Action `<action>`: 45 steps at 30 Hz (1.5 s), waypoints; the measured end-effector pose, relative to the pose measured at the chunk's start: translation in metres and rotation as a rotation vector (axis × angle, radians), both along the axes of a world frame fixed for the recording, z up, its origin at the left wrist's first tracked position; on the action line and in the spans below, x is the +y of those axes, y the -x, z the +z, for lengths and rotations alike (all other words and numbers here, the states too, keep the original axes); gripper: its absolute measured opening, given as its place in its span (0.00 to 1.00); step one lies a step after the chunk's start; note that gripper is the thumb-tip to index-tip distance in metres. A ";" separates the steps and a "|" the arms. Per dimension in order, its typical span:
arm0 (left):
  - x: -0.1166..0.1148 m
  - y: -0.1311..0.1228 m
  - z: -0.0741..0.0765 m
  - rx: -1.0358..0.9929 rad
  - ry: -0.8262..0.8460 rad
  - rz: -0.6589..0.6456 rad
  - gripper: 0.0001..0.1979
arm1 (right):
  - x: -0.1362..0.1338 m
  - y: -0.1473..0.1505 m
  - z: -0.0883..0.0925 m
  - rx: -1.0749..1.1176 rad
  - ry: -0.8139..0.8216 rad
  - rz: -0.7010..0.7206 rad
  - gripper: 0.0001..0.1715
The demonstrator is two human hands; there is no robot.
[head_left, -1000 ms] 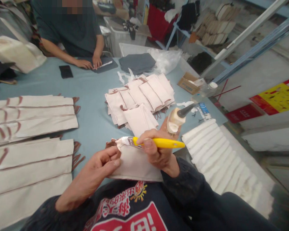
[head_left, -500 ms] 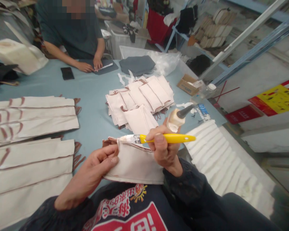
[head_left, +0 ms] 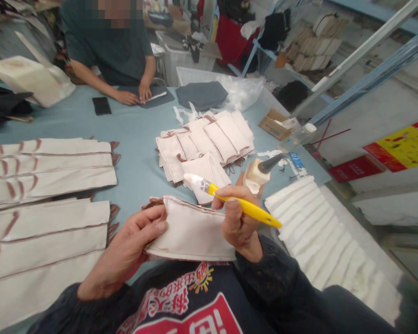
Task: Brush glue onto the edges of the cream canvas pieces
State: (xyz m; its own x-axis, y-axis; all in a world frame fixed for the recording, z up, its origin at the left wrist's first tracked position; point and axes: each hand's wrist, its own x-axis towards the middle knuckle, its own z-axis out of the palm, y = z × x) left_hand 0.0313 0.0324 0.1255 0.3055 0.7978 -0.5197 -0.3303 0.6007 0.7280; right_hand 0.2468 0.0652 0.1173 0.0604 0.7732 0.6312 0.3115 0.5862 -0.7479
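My left hand (head_left: 139,239) pinches the left end of a cream fabric piece (head_left: 195,229) with brown edging, held just in front of my body. In my right hand (head_left: 242,218) is a paintbrush (head_left: 251,208) with a yellow handle and whitish bristles, its tip raised above the fabric's upper edge and apart from it. The lower fingers of that hand rest by the fabric's right end; whether they grip it I cannot tell. Just behind my right hand stands a cream bottle (head_left: 256,176) with a dark grey nozzle. A heap of similar cream pieces (head_left: 209,139) lies beyond.
Long cream fabric stacks (head_left: 52,241) cover the table's left side. White layered pieces (head_left: 316,236) lie at right. Across the table, a person's hands (head_left: 135,96) work on dark cloth near a black phone (head_left: 101,105). A small cardboard box (head_left: 273,124) sits at the far right.
The brush tip has lifted off the fabric's upper left corner, and its handle end has tipped downward. My left hand still holds the fabric. The whole view has shifted slightly.
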 end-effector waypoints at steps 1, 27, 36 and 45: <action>0.001 -0.001 0.000 -0.009 0.004 0.000 0.24 | 0.000 0.002 -0.003 -0.052 0.010 -0.004 0.13; -0.001 0.007 -0.018 0.654 -0.798 -0.318 0.13 | 0.023 -0.002 -0.012 0.160 0.261 -0.039 0.21; -0.008 0.008 -0.022 0.717 -0.923 -0.245 0.12 | -0.020 0.013 0.013 0.397 0.471 0.217 0.24; -0.009 0.004 -0.015 0.711 -0.950 -0.118 0.12 | -0.008 0.023 0.022 0.480 0.516 0.270 0.25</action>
State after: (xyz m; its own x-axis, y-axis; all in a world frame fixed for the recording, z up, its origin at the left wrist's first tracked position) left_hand 0.0272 0.0233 0.1105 0.2850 0.9413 0.1810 0.3485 -0.2777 0.8952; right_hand 0.2242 0.0575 0.1396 0.0038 0.9905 0.1371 -0.2225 0.1345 -0.9656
